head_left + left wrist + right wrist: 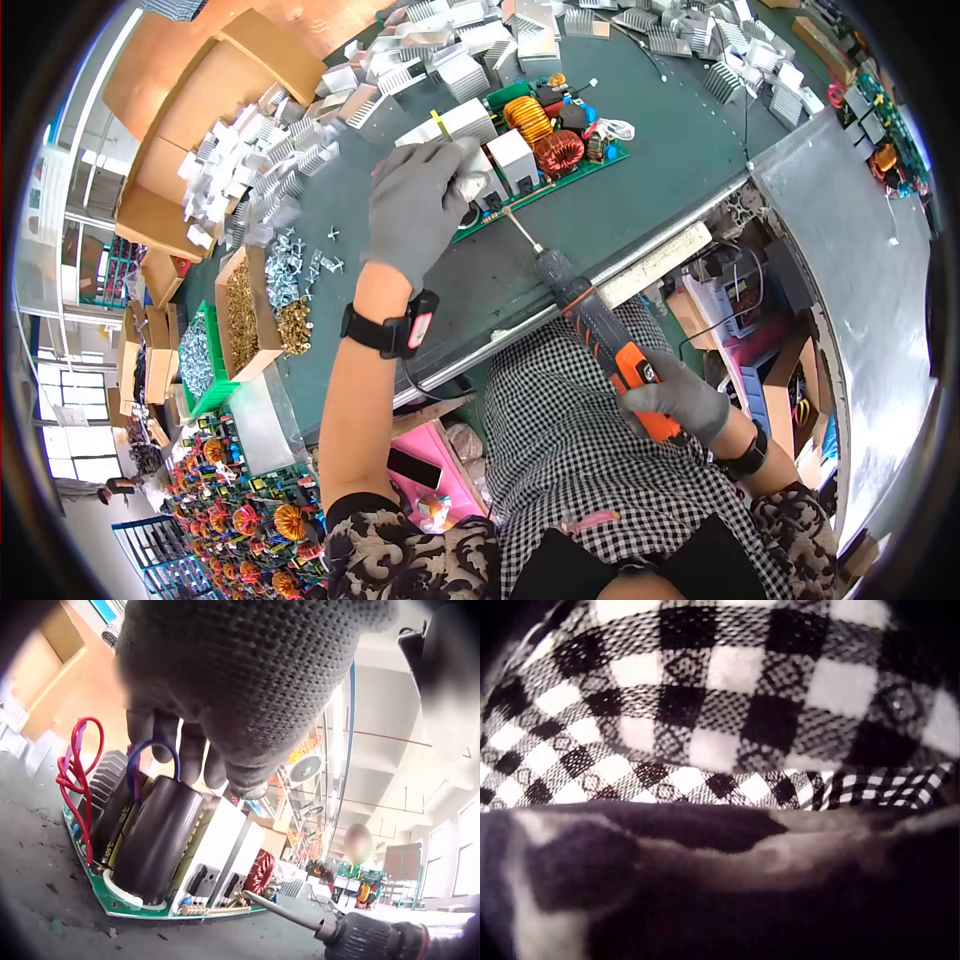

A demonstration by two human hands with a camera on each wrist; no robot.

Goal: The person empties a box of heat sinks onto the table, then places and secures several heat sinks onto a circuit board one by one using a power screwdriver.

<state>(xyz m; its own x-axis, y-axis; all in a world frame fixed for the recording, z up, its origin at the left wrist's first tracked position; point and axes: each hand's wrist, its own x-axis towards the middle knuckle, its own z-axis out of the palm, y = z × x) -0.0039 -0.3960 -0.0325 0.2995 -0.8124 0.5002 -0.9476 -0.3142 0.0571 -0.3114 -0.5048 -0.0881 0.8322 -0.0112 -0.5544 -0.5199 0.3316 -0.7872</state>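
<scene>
My gloved left hand [418, 205] holds the green circuit board [600, 165] from above, its fingers curled over the white heat sinks. In the left wrist view, those gloved fingers [193, 754] reach down behind a large dark capacitor [159, 840]. My gloved right hand [685, 398] grips the handle of an orange and black electric screwdriver [597, 325]. The screwdriver's bit [285, 910] points at the board's near edge, its tip right by a black transistor [234, 885] against a heat sink. The right wrist view shows only checkered cloth and a dark patterned sleeve.
Many loose heat sinks [460, 75] lie along the back of the green table, others in a cardboard box [160, 165] at left. A box of brass-coloured screws [240, 310] and a green bin [205, 365] stand nearby. Finished-looking boards [250, 520] crowd the lower left.
</scene>
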